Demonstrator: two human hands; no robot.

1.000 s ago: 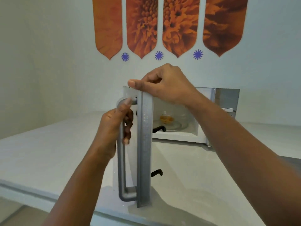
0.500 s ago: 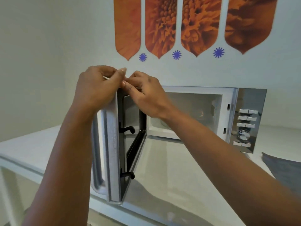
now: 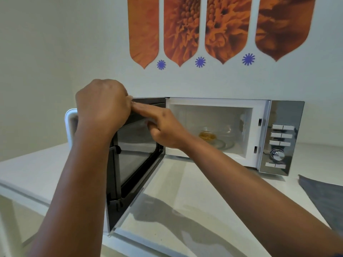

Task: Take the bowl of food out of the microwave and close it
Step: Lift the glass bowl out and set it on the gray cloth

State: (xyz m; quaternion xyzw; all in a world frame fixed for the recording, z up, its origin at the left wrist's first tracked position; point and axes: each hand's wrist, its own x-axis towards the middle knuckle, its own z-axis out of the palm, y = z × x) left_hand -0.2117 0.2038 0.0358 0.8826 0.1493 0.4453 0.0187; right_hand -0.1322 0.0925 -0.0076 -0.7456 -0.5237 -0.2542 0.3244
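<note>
Bowl (image 3: 216, 135) of yellow food sits inside the microwave (image 3: 259, 115), on the glass turntable toward the right of the cavity. From the head view I see the door (image 3: 137, 154) swung wide open to the left over the white worktop (image 3: 185, 191). My left hand (image 3: 102, 106) has its grip closed over the door's top edge; my right hand (image 3: 163, 128) pinches that same edge just beside it.

No text, brand or number can be read anywhere; the microwave's control panel (image 3: 281, 138) carries plain grey buttons (image 3: 282, 127) and a dial (image 3: 277, 154) whose markings are too small to make out; the wall decal (image 3: 200, 62) shows only blue star signs.
</note>
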